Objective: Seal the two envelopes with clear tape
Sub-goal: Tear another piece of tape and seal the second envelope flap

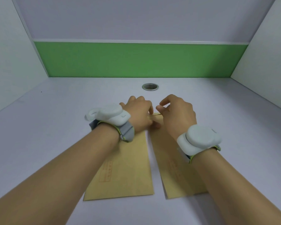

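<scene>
Two yellow-brown envelopes lie side by side on the white desk, the left envelope (128, 168) and the right envelope (172, 176), long sides towards me. My left hand (138, 114) reaches across the left envelope's top. Its fingers and thumb hold the top end of the right envelope. My right hand (177, 114) hovers over that same end, thumb and forefinger pinched at the thin raised flap edge (154, 114). Both hands hide the envelope tops. A pale translucent rounded shape (89, 115) shows beside my left wrist; I cannot tell whether it is the tape.
White wrist devices sit on the left wrist (113, 116) and the right wrist (199, 140). A round metal cable hole (150, 87) lies in the desk just beyond the hands. A green and white back panel (139, 60) and white side walls enclose the desk.
</scene>
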`<state>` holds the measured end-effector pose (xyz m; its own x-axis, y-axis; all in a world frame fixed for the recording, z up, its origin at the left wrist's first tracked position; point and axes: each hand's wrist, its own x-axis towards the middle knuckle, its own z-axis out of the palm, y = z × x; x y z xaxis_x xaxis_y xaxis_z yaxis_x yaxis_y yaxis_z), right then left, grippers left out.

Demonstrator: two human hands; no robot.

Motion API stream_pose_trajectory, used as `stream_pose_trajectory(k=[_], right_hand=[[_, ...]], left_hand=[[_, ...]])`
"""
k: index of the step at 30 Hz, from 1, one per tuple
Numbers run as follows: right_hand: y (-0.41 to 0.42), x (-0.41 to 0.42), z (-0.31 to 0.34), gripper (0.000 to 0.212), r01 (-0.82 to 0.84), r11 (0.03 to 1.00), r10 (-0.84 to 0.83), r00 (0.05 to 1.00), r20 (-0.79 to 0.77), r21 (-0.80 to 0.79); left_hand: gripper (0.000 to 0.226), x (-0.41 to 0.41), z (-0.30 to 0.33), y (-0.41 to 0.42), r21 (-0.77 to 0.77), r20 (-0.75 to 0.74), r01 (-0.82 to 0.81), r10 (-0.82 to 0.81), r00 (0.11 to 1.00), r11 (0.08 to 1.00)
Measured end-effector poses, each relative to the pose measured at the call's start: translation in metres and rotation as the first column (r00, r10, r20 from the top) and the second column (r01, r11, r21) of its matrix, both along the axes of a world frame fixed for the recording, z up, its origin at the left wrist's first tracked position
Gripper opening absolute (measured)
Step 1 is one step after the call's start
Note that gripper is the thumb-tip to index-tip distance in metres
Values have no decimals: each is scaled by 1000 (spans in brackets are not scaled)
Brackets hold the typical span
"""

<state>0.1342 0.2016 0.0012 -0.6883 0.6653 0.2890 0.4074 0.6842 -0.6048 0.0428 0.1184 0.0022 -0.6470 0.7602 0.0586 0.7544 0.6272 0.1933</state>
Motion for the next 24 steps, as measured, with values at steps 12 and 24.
stream_pose_trajectory(k=[12, 24], right_hand=[[3, 0, 2, 24, 42, 999, -44, 997, -56, -23], [4, 5, 15, 27, 57, 996, -33, 951, -307, 70]], left_hand=[[17, 8, 1, 7, 186, 184, 20, -54, 981, 982], [16, 6, 12, -26, 614, 697, -303, -319, 642, 729]])
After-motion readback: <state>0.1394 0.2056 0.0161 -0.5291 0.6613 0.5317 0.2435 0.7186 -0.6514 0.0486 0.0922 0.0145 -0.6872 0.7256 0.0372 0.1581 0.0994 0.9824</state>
